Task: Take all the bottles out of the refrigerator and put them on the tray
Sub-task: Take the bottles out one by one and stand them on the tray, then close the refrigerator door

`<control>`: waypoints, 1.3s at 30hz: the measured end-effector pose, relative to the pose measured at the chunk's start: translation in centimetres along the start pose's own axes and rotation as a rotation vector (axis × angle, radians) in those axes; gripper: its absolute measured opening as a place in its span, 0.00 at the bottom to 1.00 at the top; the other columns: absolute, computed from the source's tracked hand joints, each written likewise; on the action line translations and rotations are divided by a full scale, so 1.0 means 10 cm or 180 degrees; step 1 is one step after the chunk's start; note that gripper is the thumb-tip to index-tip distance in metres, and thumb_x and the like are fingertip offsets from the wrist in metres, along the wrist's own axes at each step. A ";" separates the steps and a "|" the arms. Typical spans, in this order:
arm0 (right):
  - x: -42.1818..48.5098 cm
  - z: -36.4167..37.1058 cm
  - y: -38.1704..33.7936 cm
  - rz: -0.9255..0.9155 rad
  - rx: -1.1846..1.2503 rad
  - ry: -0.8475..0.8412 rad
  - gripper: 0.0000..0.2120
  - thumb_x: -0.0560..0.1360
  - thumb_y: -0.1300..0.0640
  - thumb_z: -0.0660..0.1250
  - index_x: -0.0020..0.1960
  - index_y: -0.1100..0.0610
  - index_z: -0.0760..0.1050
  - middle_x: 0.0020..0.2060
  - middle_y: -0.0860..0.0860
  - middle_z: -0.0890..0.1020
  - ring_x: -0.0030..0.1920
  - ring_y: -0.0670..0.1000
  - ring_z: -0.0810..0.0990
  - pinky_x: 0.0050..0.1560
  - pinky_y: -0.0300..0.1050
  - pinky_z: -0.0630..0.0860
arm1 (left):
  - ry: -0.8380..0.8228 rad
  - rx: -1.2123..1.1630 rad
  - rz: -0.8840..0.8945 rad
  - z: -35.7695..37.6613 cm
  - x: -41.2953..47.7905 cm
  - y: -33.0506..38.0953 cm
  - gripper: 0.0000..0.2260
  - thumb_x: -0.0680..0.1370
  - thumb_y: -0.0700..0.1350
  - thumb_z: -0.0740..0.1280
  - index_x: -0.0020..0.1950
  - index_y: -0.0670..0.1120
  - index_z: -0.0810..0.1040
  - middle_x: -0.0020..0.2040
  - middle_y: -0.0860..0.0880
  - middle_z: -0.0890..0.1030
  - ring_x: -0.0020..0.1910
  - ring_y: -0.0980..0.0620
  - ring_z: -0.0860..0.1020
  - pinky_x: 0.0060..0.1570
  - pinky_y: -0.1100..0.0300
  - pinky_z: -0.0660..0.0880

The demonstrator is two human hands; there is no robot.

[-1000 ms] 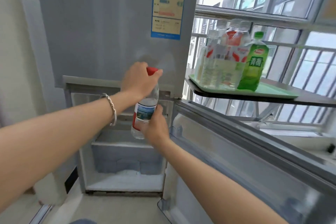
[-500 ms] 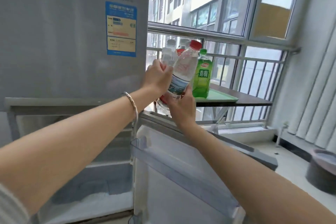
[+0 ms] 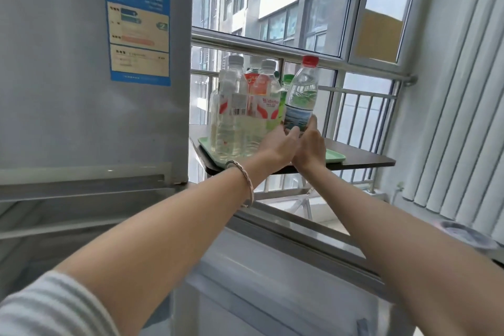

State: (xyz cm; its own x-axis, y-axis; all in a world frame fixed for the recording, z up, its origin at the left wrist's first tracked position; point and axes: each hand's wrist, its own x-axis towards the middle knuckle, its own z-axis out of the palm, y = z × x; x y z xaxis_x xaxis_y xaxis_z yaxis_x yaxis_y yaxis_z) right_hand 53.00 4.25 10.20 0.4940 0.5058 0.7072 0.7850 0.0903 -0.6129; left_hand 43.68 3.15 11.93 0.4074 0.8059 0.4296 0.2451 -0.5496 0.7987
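Both arms have swung away from the refrigerator [image 3: 90, 95] since the earlier frames, carrying the red-capped bottle [image 3: 301, 95] out to the desk [image 3: 362, 157] by the window.

Head view: the left hand [image 3: 278, 144] and right hand [image 3: 311, 148] together clasp the bottle's lower part, holding it upright over the green tray [image 3: 335, 157], just right of the bottles standing there. The placing step is in hand. Next, I judge, the bottle must be lowered onto the tray's bare right part and both hands released without knocking its neighbours. At least five bottles already stand clustered on the tray: three clear ones I can count, one with an orange-red label [image 3: 252, 78] and one green [image 3: 286, 84], both partly hidden. One tray, one desk. The refrigerator's lower door hangs open below.
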 end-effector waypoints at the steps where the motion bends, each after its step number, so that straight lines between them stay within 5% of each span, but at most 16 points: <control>1: 0.03 0.05 0.03 -0.0049 -0.0016 -0.0003 0.29 0.77 0.51 0.67 0.72 0.61 0.61 0.48 0.57 0.83 0.46 0.58 0.82 0.45 0.51 0.79 | -0.0067 0.0004 0.0040 0.01 0.04 -0.06 0.18 0.82 0.51 0.54 0.66 0.45 0.73 0.60 0.46 0.78 0.58 0.49 0.76 0.57 0.56 0.69; 6: 0.12 0.16 0.07 -0.0170 -0.0075 -0.0196 0.20 0.78 0.54 0.65 0.66 0.59 0.66 0.45 0.56 0.83 0.42 0.57 0.81 0.43 0.50 0.79 | -0.0060 -0.0022 0.0176 -0.02 0.11 -0.20 0.19 0.82 0.52 0.53 0.66 0.46 0.74 0.62 0.47 0.79 0.61 0.48 0.75 0.61 0.55 0.70; 12: 0.05 0.22 0.11 -0.0382 -0.0132 -0.0378 0.23 0.77 0.58 0.67 0.68 0.61 0.64 0.41 0.51 0.78 0.37 0.54 0.77 0.39 0.49 0.76 | -0.0135 0.0530 0.0146 -0.03 0.06 -0.22 0.18 0.82 0.52 0.53 0.54 0.43 0.78 0.49 0.45 0.81 0.49 0.47 0.79 0.54 0.52 0.77; 19: -0.07 0.17 0.11 -0.0280 0.0045 -0.0446 0.26 0.74 0.50 0.69 0.67 0.53 0.64 0.56 0.53 0.79 0.55 0.55 0.78 0.54 0.52 0.77 | 0.0205 0.0542 0.0135 -0.20 -0.18 -0.34 0.08 0.80 0.46 0.58 0.53 0.45 0.74 0.47 0.48 0.79 0.46 0.48 0.78 0.45 0.56 0.74; 21: -0.26 0.08 0.12 -0.0440 -0.0090 -0.0168 0.24 0.74 0.56 0.68 0.68 0.56 0.65 0.58 0.54 0.76 0.56 0.53 0.75 0.56 0.49 0.75 | 0.0361 0.0889 0.0250 -0.32 -0.35 -0.42 0.06 0.79 0.43 0.59 0.48 0.44 0.74 0.42 0.48 0.79 0.42 0.48 0.77 0.40 0.56 0.74; 24: -0.60 -0.07 0.11 -0.0695 -0.0101 -0.0641 0.15 0.75 0.61 0.64 0.61 0.58 0.72 0.46 0.51 0.80 0.44 0.52 0.79 0.43 0.47 0.77 | 0.0092 0.1390 0.0099 -0.50 -0.57 -0.63 0.09 0.77 0.42 0.58 0.48 0.44 0.78 0.46 0.48 0.81 0.45 0.46 0.78 0.47 0.52 0.77; 26: -0.81 -0.14 0.12 -0.0705 -0.0391 -0.1552 0.11 0.75 0.58 0.63 0.56 0.55 0.76 0.39 0.46 0.80 0.41 0.50 0.79 0.43 0.46 0.75 | -0.0231 0.1621 -0.0147 -0.59 -0.72 -0.84 0.12 0.77 0.45 0.57 0.50 0.49 0.81 0.49 0.51 0.82 0.50 0.46 0.79 0.52 0.52 0.76; 29: -1.07 -0.14 0.15 -0.0742 -0.0748 -0.2527 0.09 0.77 0.55 0.60 0.48 0.54 0.79 0.41 0.50 0.82 0.44 0.53 0.80 0.47 0.47 0.75 | -0.0643 0.2025 -0.0159 -0.63 -0.88 -1.13 0.15 0.80 0.52 0.54 0.45 0.52 0.80 0.50 0.48 0.82 0.55 0.43 0.78 0.54 0.51 0.73; 32: -1.17 -0.18 0.15 -0.0669 -0.0814 -0.2516 0.15 0.79 0.55 0.58 0.39 0.59 0.77 0.37 0.55 0.82 0.41 0.57 0.79 0.45 0.52 0.74 | -0.0641 0.2278 0.0095 -0.60 -0.94 -1.29 0.18 0.82 0.54 0.52 0.63 0.51 0.77 0.64 0.51 0.78 0.66 0.48 0.73 0.65 0.47 0.66; 39: -1.41 -0.22 -0.08 -0.0395 -0.0815 -0.2252 0.16 0.77 0.53 0.60 0.40 0.60 0.81 0.35 0.56 0.83 0.40 0.55 0.79 0.44 0.49 0.74 | -0.0357 0.2211 0.0523 -0.68 -1.07 -1.44 0.16 0.82 0.55 0.53 0.58 0.53 0.78 0.56 0.55 0.79 0.61 0.54 0.73 0.63 0.53 0.65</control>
State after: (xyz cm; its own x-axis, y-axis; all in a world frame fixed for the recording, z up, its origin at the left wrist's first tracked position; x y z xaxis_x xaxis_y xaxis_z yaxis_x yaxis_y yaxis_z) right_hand 46.21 -4.82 1.50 0.1067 0.9419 0.3184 0.9239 0.0243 -0.3818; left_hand 29.78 3.93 -1.31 0.5659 0.6938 0.4455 0.6603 -0.7049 0.2591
